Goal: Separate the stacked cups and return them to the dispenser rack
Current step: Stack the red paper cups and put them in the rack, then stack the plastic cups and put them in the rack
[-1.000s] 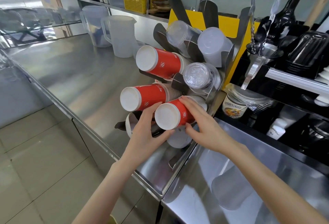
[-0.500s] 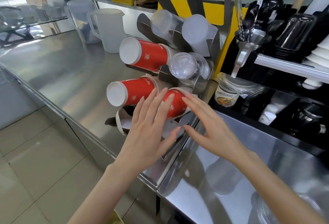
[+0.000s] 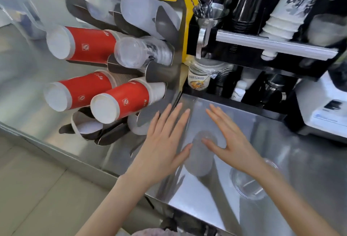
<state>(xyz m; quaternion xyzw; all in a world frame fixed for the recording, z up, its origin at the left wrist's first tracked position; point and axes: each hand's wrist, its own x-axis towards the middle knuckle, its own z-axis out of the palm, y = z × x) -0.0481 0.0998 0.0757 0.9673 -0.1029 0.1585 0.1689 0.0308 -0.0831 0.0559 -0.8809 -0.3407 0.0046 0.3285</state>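
Both hands, left hand (image 3: 161,149) and right hand (image 3: 230,142), hover flat with fingers spread, holding nothing, above the steel tabletop (image 3: 281,160). Red cups (image 3: 120,102) sit nested in the dispenser rack (image 3: 174,52); motion blur smears a clear cup (image 3: 249,185) half-hidden under the right wrist.

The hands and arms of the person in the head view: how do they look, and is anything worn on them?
Both arms are bare up to the frame edge: no sleeves, gloves, watch or bracelet show. The left hand and the right hand have slim fingers without rings. The nails are short and look unpainted, although the picture is somewhat blurred.
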